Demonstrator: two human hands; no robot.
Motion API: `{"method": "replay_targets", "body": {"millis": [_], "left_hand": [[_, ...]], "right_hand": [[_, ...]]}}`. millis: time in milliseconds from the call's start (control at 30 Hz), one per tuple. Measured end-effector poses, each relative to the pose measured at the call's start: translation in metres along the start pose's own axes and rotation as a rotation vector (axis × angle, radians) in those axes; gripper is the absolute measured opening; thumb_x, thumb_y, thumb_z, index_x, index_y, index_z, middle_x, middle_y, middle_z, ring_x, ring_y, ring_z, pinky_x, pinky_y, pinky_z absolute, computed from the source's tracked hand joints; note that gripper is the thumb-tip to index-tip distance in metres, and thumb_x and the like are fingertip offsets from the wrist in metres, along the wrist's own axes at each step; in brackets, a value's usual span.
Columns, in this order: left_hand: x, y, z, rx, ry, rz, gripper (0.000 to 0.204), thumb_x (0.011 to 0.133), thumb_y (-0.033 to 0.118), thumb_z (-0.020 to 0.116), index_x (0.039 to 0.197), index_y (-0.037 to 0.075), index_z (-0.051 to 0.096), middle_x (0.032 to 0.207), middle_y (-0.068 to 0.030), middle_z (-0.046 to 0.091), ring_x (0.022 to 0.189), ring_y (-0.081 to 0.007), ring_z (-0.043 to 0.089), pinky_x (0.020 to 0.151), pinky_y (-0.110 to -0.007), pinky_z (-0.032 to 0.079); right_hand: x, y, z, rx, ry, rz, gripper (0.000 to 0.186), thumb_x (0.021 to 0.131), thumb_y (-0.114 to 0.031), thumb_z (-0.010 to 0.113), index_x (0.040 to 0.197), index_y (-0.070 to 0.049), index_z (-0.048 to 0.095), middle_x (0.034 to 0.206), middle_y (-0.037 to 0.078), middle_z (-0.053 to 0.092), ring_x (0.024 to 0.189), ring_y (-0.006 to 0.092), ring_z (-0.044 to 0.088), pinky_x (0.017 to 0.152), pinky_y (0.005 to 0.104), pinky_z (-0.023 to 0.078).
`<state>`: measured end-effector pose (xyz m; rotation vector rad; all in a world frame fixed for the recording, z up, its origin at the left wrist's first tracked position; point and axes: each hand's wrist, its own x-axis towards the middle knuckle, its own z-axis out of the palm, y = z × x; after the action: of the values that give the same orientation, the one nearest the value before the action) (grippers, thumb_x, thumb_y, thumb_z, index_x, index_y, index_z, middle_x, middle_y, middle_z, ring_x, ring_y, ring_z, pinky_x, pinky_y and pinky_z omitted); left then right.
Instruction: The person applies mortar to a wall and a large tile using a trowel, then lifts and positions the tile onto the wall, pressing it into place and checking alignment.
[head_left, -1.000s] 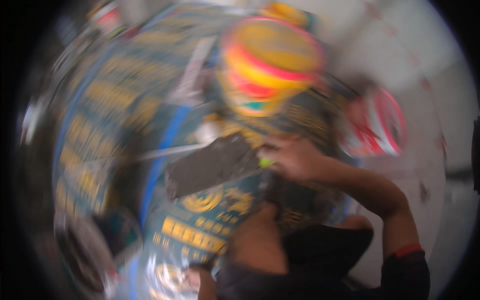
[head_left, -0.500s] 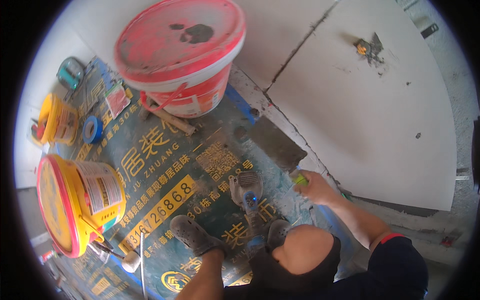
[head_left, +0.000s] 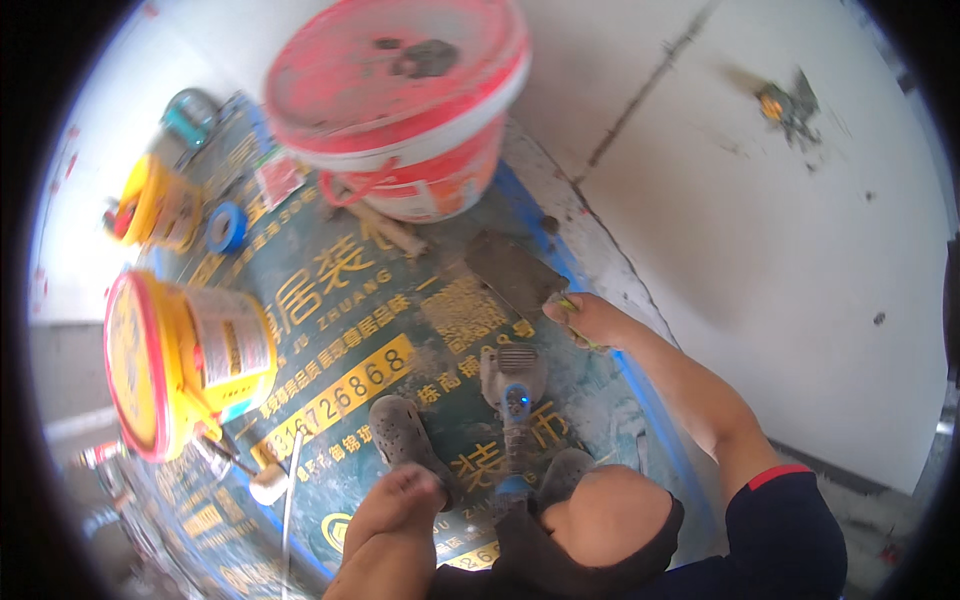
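Below the red-lidded bucket (head_left: 400,110), on the printed floor sheet (head_left: 330,330), a wide putty knife (head_left: 512,272) is held by the right hand (head_left: 592,320), fingers closed round its handle, blade flat toward the bucket. Left hand (head_left: 400,500) is seen lower down from the bucket, fingers curled, beside a grey clog (head_left: 405,440); whether anything is gripped cannot be told. A blue-handled power tool (head_left: 512,395) lies between bucket and knee. A yellow bucket (head_left: 180,360) lies tipped, left of the red one.
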<state>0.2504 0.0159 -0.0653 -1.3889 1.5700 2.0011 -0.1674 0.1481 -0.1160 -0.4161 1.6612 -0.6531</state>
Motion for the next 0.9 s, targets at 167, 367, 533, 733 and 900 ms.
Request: {"method": "replay_targets", "body": {"millis": [167, 367, 533, 733, 900], "left_hand": [[-0.079, -0.033, 0.004, -0.121, -0.33, 0.029, 0.021, 0.093, 0.02, 0.057, 0.093, 0.001, 0.063, 0.082, -0.0036, 0.063, 0.082, -0.0109, 0.057, 0.076, -0.027, 0.046], [-0.172, -0.141, 0.053, -0.216, -0.263, 0.099, 0.023, 0.094, 0.025, 0.056, 0.093, 0.002, 0.063, 0.086, -0.0052, 0.062, 0.087, -0.0128, 0.057, 0.079, -0.028, 0.045], [-0.204, -0.188, 0.066, -0.396, -0.14, 0.141, 0.026, 0.094, 0.028, 0.055, 0.095, 0.004, 0.063, 0.089, -0.0066, 0.063, 0.088, -0.0146, 0.058, 0.08, -0.03, 0.045], [-0.184, -0.232, 0.065, -0.659, 0.04, 0.274, 0.029, 0.094, 0.033, 0.054, 0.097, 0.005, 0.064, 0.092, -0.0083, 0.063, 0.088, -0.0168, 0.058, 0.08, -0.032, 0.045], [-0.175, -0.296, 0.08, -0.867, 0.396, 0.311, 0.03, 0.093, 0.033, 0.054, 0.098, 0.006, 0.064, 0.091, -0.0087, 0.063, 0.087, -0.017, 0.059, 0.079, -0.032, 0.045]], "right_hand": [[-0.008, -0.059, 0.022, -0.437, 0.053, -0.087, 0.044, 0.086, -0.047, 0.064, 0.098, -0.005, 0.06, 0.065, 0.004, 0.054, 0.053, 0.0124, 0.048, 0.049, 0.0288, 0.041], [-0.039, -0.142, 0.108, -0.866, -0.383, -0.401, 0.033, 0.086, -0.038, 0.063, 0.087, -0.005, 0.06, 0.063, 0.003, 0.054, 0.057, 0.0124, 0.051, 0.055, 0.0306, 0.043], [-0.071, -0.178, 0.277, -1.09, -0.698, -0.162, 0.036, 0.09, -0.041, 0.06, 0.095, -0.005, 0.061, 0.067, 0.004, 0.057, 0.063, 0.0135, 0.056, 0.06, 0.0297, 0.046], [-0.081, -0.129, 0.495, -1.487, -1.129, -0.321, 0.047, 0.093, -0.048, 0.05, 0.1, -0.004, 0.062, 0.076, 0.013, 0.063, 0.074, 0.0227, 0.062, 0.07, 0.037, 0.047], [-0.089, -0.061, 0.643, -1.711, -1.132, -0.418, 0.06, 0.092, -0.056, 0.045, 0.099, 0.001, 0.061, 0.063, 0.011, 0.062, 0.049, 0.0223, 0.06, 0.051, 0.0377, 0.049]]}}
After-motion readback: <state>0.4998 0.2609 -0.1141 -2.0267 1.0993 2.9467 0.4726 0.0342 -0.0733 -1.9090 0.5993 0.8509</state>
